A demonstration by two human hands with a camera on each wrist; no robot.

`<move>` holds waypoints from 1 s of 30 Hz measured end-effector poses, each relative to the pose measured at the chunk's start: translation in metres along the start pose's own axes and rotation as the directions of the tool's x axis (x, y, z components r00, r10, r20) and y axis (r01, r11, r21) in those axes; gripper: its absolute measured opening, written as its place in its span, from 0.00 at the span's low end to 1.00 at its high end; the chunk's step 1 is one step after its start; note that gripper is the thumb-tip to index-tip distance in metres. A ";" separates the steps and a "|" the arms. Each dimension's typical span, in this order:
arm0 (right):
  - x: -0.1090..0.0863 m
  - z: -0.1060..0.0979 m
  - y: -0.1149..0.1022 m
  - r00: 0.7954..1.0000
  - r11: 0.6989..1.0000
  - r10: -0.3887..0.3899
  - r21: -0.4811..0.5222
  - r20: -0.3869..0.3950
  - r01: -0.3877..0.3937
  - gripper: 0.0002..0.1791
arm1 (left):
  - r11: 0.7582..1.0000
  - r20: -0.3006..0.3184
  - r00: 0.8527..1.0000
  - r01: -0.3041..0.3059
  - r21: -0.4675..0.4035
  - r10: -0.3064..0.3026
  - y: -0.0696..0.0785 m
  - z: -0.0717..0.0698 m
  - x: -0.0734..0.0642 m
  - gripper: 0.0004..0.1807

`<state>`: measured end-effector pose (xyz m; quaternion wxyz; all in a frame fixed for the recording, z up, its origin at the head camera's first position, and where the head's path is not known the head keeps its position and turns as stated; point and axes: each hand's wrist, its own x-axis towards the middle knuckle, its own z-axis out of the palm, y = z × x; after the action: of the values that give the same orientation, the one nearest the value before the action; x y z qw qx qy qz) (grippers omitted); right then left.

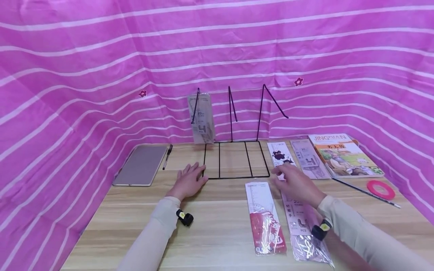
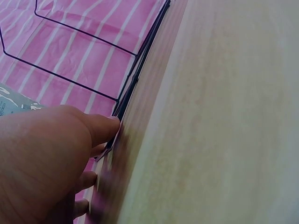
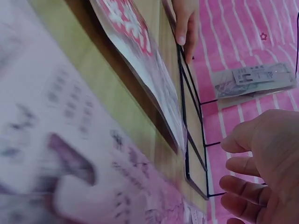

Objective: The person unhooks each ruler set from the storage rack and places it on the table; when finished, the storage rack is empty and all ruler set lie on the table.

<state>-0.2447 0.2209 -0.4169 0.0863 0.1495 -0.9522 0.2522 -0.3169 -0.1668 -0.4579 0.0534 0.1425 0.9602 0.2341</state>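
In the head view, a black wire display rack with three hooked uprights stands at the back of the table. My left hand rests at its front left corner, fingers spread and thumb against the wire. A ruler set in a clear packet hangs on the left hook. My right hand is held above the table right of the rack, fingers loosely bent around nothing. Below it lies a pink ruler packet, partly hidden by the wrist. A white packet with black cats lies just behind this hand.
A red-and-white ruler packet lies in front of the rack. At right are another ruler packet, a book, a pencil and a pink tape ring. A grey tablet-like slab and a pen lie left.
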 end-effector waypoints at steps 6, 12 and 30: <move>0.020 0.008 0.005 1.000 0.995 -0.002 -0.097 0.025 0.005 0.23 | 1.000 0.000 1.000 0.001 -0.010 -0.001 0.002 0.000 -0.001 0.33; 0.037 0.021 0.016 0.997 0.990 0.023 -0.139 0.080 -0.012 0.26 | 1.000 0.005 1.000 0.004 -0.013 -0.004 0.001 0.003 0.000 0.33; 0.049 0.034 0.021 0.994 0.992 0.048 -0.121 0.093 -0.037 0.31 | 0.908 -0.195 0.981 -0.068 -0.412 -0.016 -0.004 -0.054 0.041 0.25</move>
<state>-0.3012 0.2094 -0.4444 0.0438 0.1357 -0.9715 0.1893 -0.3661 -0.1811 -0.4133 -0.0145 0.1171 0.8867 0.4471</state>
